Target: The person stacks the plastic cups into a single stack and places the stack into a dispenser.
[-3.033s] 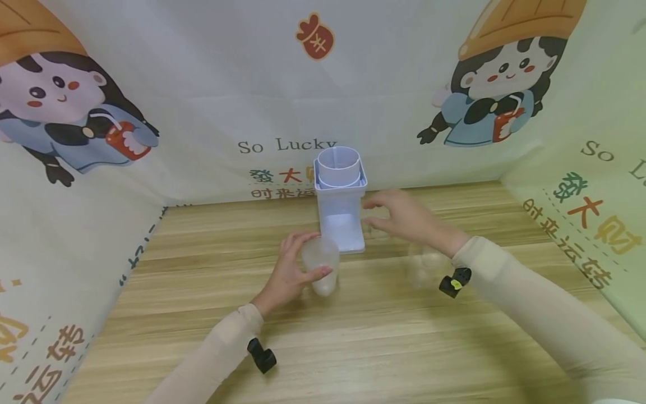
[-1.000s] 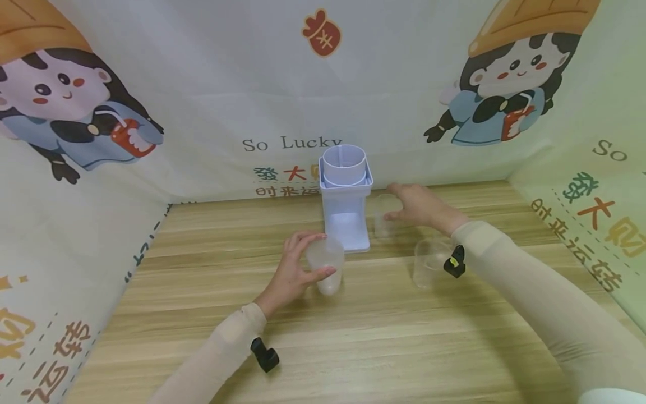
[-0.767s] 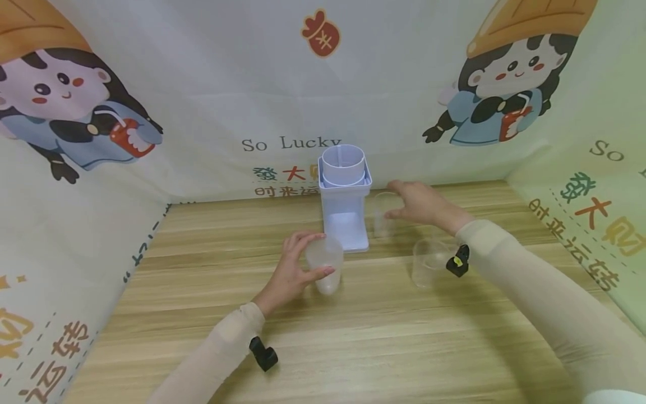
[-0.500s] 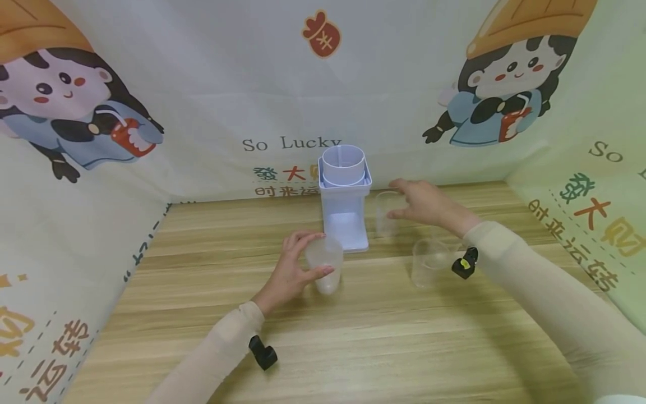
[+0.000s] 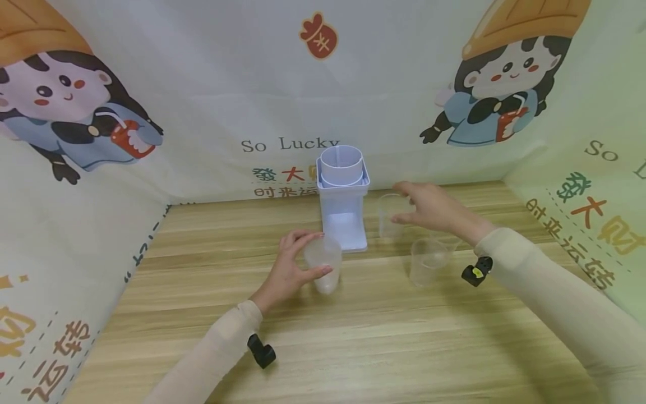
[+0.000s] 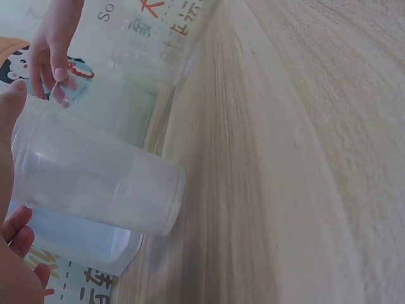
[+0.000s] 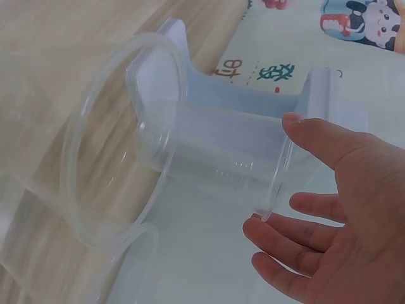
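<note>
My left hand (image 5: pixel 290 266) holds a milky translucent plastic cup (image 5: pixel 323 264), thumb on the near side and fingers round the far side. It stands upright on the table in front of a pale plastic stand (image 5: pixel 343 202) with a round tube in its top. In the left wrist view the cup's (image 6: pixel 101 171) base is on the wood; whether several cups are nested I cannot tell. My right hand (image 5: pixel 431 207) pinches the rim of a clear plastic cup (image 5: pixel 388 221), right of the stand. The right wrist view shows thumb and fingertips at that cup's (image 7: pixel 221 158) rim.
Another clear cup (image 5: pixel 424 266) stands on the wooden table (image 5: pixel 353 348), nearer me and below my right wrist. A faint clear edge shows just behind it. Printed cloth (image 5: pixel 227 101) walls the table at the back and both sides.
Over three seconds my right hand has moved right from beside the stand, with the clear cup shifting the same way. Left hand and its cup have stayed in place.
</note>
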Action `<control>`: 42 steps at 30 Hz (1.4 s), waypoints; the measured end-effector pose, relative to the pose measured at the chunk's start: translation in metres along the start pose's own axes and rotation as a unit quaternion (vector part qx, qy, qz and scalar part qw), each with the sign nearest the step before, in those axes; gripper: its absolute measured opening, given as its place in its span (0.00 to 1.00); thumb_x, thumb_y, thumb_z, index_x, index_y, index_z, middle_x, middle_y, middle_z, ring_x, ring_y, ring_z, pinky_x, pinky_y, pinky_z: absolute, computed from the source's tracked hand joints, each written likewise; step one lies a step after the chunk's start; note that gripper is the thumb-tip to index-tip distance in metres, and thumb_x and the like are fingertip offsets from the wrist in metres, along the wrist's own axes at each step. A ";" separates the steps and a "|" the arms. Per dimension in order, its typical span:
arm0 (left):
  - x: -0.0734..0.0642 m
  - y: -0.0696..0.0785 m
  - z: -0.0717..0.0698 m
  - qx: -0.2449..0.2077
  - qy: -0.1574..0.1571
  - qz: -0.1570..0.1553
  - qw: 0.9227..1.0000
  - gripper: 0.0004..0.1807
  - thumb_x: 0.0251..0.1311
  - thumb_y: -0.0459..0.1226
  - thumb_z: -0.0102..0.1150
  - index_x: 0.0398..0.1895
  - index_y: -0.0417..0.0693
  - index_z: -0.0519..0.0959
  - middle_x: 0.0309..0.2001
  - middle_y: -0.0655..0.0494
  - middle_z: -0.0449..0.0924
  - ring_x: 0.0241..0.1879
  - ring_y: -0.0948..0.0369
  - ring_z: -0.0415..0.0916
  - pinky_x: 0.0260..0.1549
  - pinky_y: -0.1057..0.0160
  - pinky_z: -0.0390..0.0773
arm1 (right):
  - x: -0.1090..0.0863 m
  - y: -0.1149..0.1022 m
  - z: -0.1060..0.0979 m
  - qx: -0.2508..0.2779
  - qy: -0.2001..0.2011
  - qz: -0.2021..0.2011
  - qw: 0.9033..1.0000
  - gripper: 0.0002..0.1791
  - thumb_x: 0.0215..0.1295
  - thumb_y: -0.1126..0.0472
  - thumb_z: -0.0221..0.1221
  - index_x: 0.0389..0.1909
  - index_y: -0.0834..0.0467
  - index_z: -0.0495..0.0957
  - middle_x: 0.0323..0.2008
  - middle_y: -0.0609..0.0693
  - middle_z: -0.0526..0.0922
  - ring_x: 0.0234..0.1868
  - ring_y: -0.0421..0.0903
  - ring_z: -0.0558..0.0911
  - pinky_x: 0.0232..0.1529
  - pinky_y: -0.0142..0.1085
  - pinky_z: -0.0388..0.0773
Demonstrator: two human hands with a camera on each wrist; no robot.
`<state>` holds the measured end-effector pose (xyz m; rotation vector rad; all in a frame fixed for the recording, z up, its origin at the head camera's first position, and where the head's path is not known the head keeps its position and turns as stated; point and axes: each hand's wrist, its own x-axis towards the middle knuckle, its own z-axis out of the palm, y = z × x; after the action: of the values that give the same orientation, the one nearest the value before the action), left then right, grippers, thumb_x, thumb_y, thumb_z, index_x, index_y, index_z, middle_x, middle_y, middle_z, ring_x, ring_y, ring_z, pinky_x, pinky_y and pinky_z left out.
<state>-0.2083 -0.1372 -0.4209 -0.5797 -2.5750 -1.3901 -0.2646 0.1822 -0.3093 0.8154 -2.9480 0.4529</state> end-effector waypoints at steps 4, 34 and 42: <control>0.000 0.000 -0.001 0.000 -0.002 -0.003 1.000 0.38 0.46 0.44 0.78 0.64 0.52 0.75 0.65 0.49 0.66 0.67 0.49 0.56 0.64 0.38 0.62 | -0.004 -0.004 0.000 0.000 0.000 -0.004 1.000 0.40 0.63 0.48 0.65 0.69 0.65 0.65 0.62 0.65 0.77 0.54 0.61 0.82 0.56 0.53 0.79; 0.003 -0.001 -0.005 0.020 -0.009 0.000 1.000 0.38 0.43 0.46 0.79 0.62 0.54 0.77 0.67 0.47 0.65 0.67 0.49 0.55 0.63 0.36 0.64 | -0.031 -0.036 0.001 0.000 -0.001 -0.043 0.999 0.42 0.60 0.45 0.67 0.70 0.62 0.65 0.60 0.63 0.79 0.54 0.58 0.83 0.55 0.52 0.80; 0.002 0.000 -0.005 0.011 -0.006 0.000 1.000 0.37 0.42 0.44 0.80 0.60 0.56 0.77 0.66 0.45 0.66 0.67 0.49 0.56 0.64 0.38 0.63 | -0.032 -0.049 -0.001 0.010 0.004 -0.053 0.999 0.42 0.60 0.44 0.67 0.70 0.61 0.65 0.61 0.61 0.79 0.55 0.57 0.82 0.55 0.52 0.80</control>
<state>-0.2106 -0.1403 -0.4175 -0.5862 -2.5971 -1.3620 -0.2122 0.1575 -0.2996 0.9646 -2.8789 0.4774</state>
